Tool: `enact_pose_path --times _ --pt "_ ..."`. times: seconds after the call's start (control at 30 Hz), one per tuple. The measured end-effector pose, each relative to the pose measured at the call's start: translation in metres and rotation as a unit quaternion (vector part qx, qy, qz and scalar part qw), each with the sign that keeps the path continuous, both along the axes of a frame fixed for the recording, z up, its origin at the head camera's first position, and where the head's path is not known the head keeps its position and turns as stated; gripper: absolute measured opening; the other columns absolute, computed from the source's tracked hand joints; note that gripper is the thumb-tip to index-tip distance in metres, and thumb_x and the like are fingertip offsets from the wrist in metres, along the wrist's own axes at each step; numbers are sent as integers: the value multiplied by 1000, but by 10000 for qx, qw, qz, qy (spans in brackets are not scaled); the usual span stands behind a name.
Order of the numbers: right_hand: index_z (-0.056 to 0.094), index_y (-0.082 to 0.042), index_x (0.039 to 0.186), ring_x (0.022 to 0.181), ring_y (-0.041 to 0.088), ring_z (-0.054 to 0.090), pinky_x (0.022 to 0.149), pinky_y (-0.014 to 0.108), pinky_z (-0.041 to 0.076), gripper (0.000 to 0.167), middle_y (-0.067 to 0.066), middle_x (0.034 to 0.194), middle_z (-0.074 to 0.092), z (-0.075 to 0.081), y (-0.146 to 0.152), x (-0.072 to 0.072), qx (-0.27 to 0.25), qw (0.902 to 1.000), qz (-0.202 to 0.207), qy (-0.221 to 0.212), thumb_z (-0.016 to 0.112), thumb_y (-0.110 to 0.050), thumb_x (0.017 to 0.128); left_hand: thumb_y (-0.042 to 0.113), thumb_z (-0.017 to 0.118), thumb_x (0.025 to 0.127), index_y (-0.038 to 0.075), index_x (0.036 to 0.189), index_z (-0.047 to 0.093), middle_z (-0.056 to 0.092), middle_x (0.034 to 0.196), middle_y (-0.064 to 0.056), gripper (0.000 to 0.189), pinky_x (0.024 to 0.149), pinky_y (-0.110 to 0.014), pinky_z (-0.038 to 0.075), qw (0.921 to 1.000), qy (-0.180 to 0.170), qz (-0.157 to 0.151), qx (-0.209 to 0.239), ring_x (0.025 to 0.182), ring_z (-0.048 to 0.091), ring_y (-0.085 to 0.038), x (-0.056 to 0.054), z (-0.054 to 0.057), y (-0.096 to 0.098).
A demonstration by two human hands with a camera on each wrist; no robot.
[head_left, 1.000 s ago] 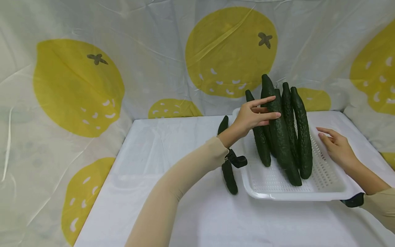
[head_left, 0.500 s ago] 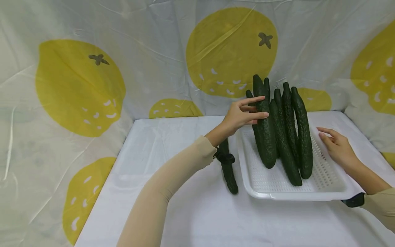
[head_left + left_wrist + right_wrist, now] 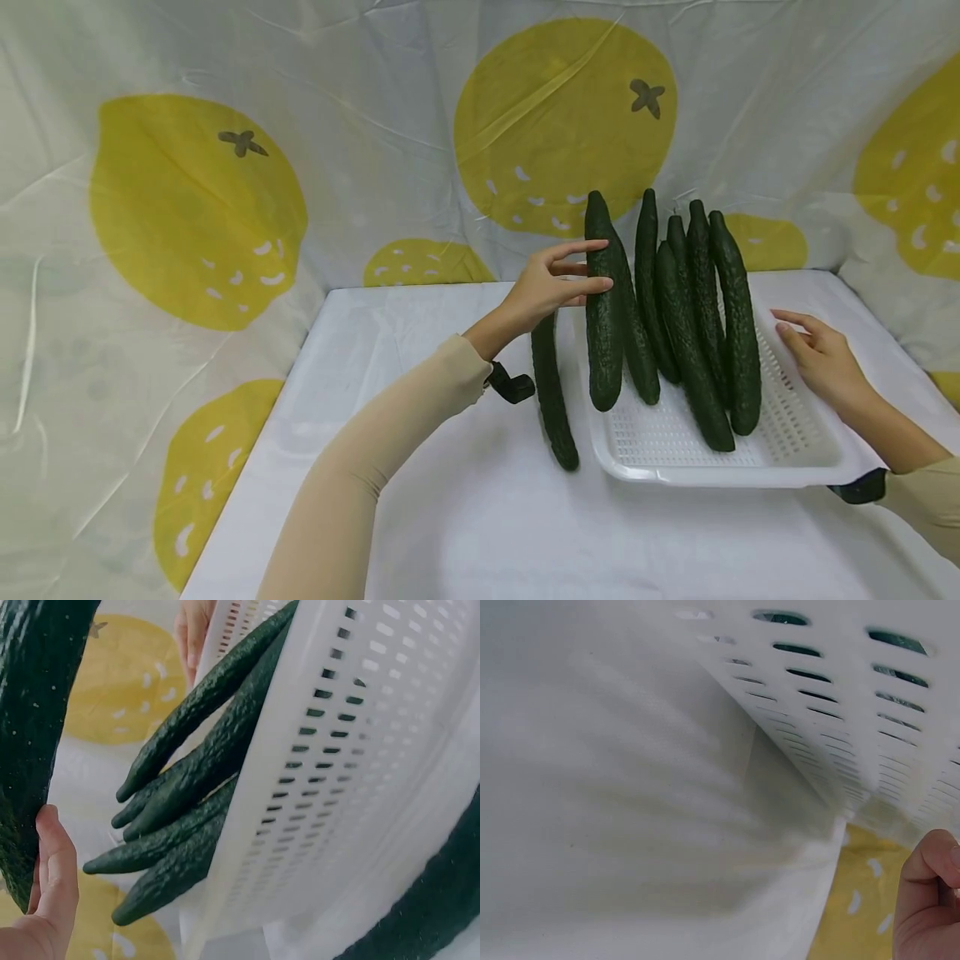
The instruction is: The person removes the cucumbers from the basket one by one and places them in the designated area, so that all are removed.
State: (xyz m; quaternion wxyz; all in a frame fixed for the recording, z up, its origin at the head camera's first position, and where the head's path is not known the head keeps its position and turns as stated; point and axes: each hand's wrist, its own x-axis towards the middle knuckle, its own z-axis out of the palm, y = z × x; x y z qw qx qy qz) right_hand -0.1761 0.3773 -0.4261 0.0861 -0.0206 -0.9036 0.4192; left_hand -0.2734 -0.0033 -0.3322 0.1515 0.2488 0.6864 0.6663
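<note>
In the head view my left hand [image 3: 558, 283] holds a long dark green cucumber [image 3: 604, 342] between thumb and fingers, upright over the left side of a white perforated basket [image 3: 637, 475]. The left wrist view shows this cucumber [image 3: 30, 712] close up, with the fingertips along its side. Several more cucumbers [image 3: 738, 333] lean side by side in the basket, their tips above the far rim. My right hand [image 3: 821, 358] grips the basket's right rim with bent fingers; the right wrist view shows part of this hand [image 3: 930, 892] close to the slotted wall.
Another cucumber [image 3: 553, 400] lies on the white tablecloth [image 3: 480, 517] just left of the basket. A pale curtain with yellow lemon prints [image 3: 562, 125] hangs behind the table. Dark camera straps [image 3: 512, 385] are on both wrists.
My left hand has carried its cucumber leftward from the middle of the basket to the left side, uncovering the cucumbers behind it. My right hand stays at the rim.
</note>
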Motion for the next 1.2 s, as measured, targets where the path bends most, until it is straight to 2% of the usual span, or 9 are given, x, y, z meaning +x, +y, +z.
enact_pose_path --times 0.1,0.33,0.5,0.6,0.67,0.77,1.03,1.13,1.2 --pt "43 1 148 95 -19 40 78 12 36 50 42 128 49 0 0 0 42 10000 -16 11 44 -31 108 18 78 89 27 136 64 51 137 3 50 85 -34 58 9999 64 74 -57 119 57 -13 -1 -1 -8" --pt "39 0 150 105 -10 45 96 34 41 53 42 129 49 1 0 0 76 9998 -31 -174 42 -33 109 16 79 88 24 135 64 53 137 -1 50 86 -39 58 9996 91 264 -67 118 58 -19 -3 -4 -29" --pt "40 2 149 97 -13 46 86 22 44 52 43 128 49 2 -1 0 100 9998 -21 -149 43 -31 109 16 80 87 24 133 64 55 133 -7 49 86 -41 58 9989 57 460 -119 117 58 -26 -4 -9 -47" --pt "40 2 148 91 -17 41 84 21 45 52 43 127 50 3 -1 0 125 9998 -26 -171 43 -32 109 16 81 86 25 131 64 58 127 -11 49 86 -41 58 9983 -83 565 -142 113 60 -29 -4 -14 -57" --pt "39 1 150 99 -8 48 98 40 46 53 43 130 47 3 -1 0 69 9997 -17 -255 42 -33 109 15 81 85 24 131 65 59 125 -14 49 86 -41 58 9979 -176 609 -160 109 62 -30 -5 -17 -63" --pt "36 0 152 109 5 52 101 67 34 55 43 134 44 4 -1 1 7 9993 -18 -372 40 -35 109 14 81 85 24 131 65 59 125 -15 50 86 -41 58 9972 -235 677 -217 108 63 -29 -5 -21 -71" --pt "36 0 152 109 0 49 102 69 32 55 43 134 43 3 -1 1 -83 9992 -28 -378 40 -35 109 12 80 86 22 133 65 53 136 -7 50 88 -41 57 9950 -372 857 -342 120 55 -24 -4 -42 -90" --pt "36 0 152 104 -7 46 102 63 35 55 43 134 44 2 -1 1 -57 9994 -24 -341 40 -35 109 12 80 86 21 134 65 50 139 -4 51 88 -40 57 9938 -457 935 -402 122 54 -25 -4 -51 -96" --pt "38 -1 151 101 -12 44 102 53 39 54 42 133 45 1 -1 1 -28 9995 -40 -300 41 -35 109 11 79 87 21 134 65 49 140 -4 51 88 -40 57 9930 -485 977 -461 122 54 -26 -3 -57 -99"
